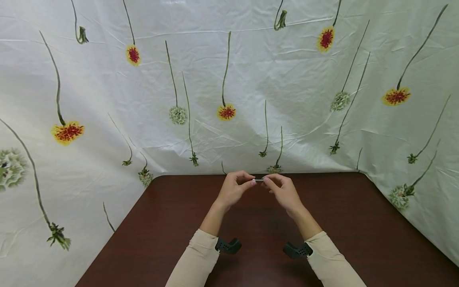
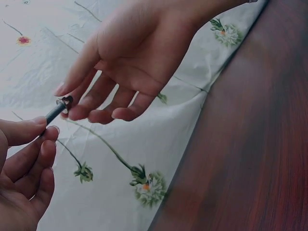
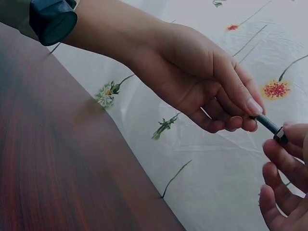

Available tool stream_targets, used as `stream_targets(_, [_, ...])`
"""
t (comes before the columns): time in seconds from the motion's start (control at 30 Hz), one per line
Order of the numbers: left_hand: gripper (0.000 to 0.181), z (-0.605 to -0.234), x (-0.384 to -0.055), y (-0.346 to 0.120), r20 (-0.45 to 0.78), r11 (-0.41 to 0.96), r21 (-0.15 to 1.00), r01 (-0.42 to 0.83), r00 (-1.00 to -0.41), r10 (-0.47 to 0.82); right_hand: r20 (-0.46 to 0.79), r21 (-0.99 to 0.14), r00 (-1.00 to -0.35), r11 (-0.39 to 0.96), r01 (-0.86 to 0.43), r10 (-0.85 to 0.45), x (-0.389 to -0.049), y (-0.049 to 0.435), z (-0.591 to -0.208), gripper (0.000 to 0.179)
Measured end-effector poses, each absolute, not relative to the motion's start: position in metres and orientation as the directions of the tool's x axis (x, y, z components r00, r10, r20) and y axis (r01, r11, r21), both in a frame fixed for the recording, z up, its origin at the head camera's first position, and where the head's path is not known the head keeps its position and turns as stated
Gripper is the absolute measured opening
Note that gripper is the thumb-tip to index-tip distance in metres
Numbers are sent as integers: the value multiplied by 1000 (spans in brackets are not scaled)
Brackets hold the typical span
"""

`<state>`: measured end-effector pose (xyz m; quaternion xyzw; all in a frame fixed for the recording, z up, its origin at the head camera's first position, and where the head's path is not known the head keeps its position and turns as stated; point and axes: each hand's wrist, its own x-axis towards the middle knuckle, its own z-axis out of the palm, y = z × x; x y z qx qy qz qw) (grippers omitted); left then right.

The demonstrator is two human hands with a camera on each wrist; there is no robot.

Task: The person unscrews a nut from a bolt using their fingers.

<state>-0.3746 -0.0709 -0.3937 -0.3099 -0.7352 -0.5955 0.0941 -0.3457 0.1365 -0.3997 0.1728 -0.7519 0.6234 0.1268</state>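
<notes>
Out over the far part of the table both hands meet around a threaded metal bolt (image 3: 267, 123). Thumb and fingertips of my left hand (image 1: 230, 192) pinch the bolt by its shank, and one end of it is hidden in that grip. At the bolt's other end sits a nut (image 3: 280, 135), part shiny and part dark. My right hand (image 1: 285, 194) pinches this nut between thumb and index finger. In the left wrist view the right hand's other fingers are loosely bent, away from the bolt (image 2: 55, 113).
A dark reddish-brown wooden table (image 1: 161, 223) with rounded far corners lies below the hands. Behind and beside it hangs a white cloth (image 1: 201, 135) printed with flowers and stems. Each wrist wears a dark strap with a camera (image 1: 229, 246).
</notes>
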Motion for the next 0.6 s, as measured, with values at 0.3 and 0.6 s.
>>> stream_targets(0.3, [16, -394, -376, -72, 506, 95, 820, 565, -792, 342, 463, -866, -880, 159, -474, -107, -345, 139, -398, 23])
stream_targets(0.6, [15, -393, -376, -71, 509, 99, 817, 567, -792, 337, 370, -907, -923, 174, -384, -108, -336, 134, -389, 29])
